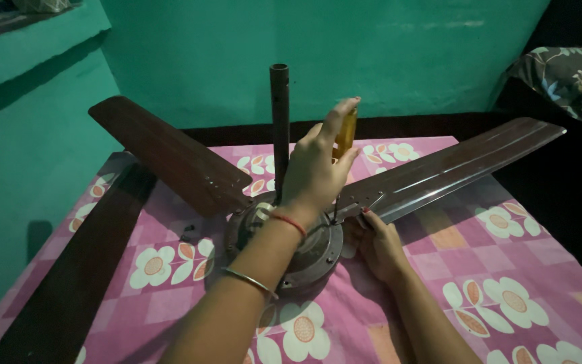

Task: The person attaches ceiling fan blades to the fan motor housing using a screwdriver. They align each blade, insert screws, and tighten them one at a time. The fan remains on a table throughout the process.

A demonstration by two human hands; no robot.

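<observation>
A brown ceiling fan [284, 236] lies on a pink flowered cloth [506, 283], its rod [279, 121] standing upright from the motor hub. Above the hub, the left hand [314, 168] grips a yellow-handled screwdriver [345, 135]. The right hand [378, 246] touches the base of the right blade [453, 168], just beside the hub.

The left hand [314, 168] is hiding most of the screwdriver [346, 131], its tip unseen beside the motor [304, 246]. Beyond the motor, the picture's edge is cutting off the near blade [69, 283] and pillow [570, 77].
</observation>
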